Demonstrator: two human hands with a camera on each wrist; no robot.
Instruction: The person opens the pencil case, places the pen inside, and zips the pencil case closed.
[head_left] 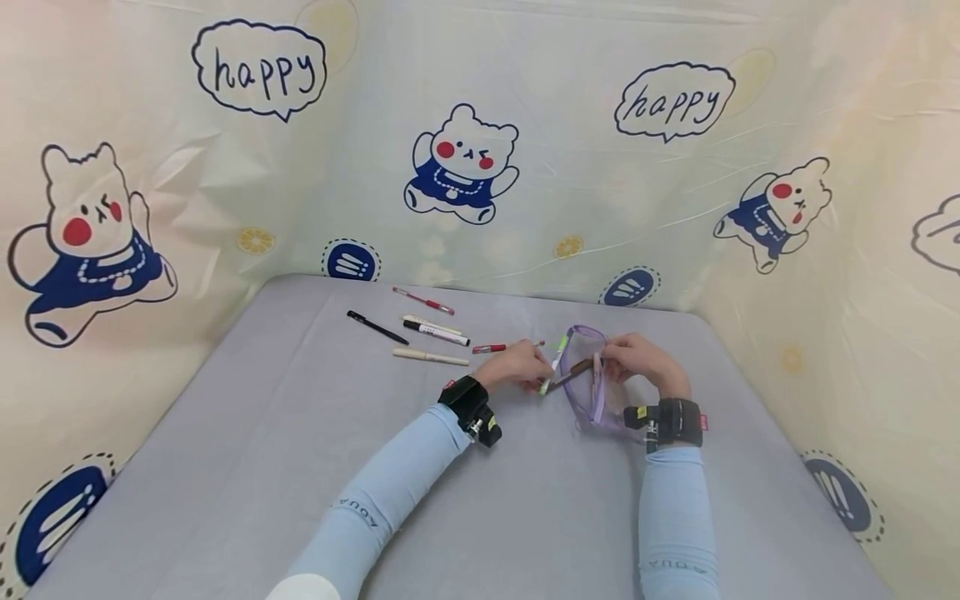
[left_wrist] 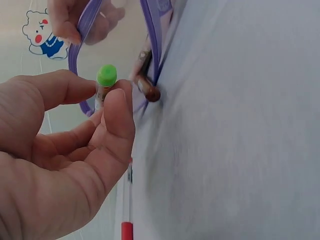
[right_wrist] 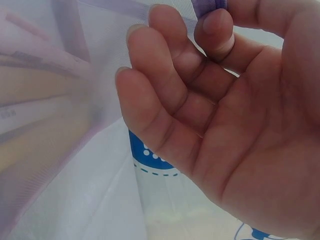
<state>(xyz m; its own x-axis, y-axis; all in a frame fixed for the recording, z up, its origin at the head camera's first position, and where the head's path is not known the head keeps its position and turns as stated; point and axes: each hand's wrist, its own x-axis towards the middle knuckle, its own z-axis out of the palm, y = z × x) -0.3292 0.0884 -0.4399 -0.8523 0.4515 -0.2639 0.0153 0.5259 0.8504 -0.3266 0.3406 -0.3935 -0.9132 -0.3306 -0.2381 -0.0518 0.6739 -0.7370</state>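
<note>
My left hand (head_left: pixel 516 367) pinches a slim white pen with bright green ends (left_wrist: pixel 107 76) between thumb and fingers, beside the mouth of a see-through mesh pouch with purple edging (head_left: pixel 597 392). My right hand (head_left: pixel 636 358) pinches the purple rim, thumb against finger in the right wrist view, its other fingers loosely bent. The pouch mouth gapes toward the left hand. A brown pen (left_wrist: pixel 148 90) pokes out at the opening. Through the mesh, several blurred pens (right_wrist: pixel 35 85) show inside the pouch.
Left of the pouch, on the grey table cover (head_left: pixel 247 467), lie a red pen (head_left: pixel 423 301), a black pen (head_left: pixel 377 327), a white marker with a black cap (head_left: pixel 437 333), and a beige pen (head_left: pixel 431 357). Another red-capped pen (head_left: pixel 491 348) lies partly behind the left hand.
</note>
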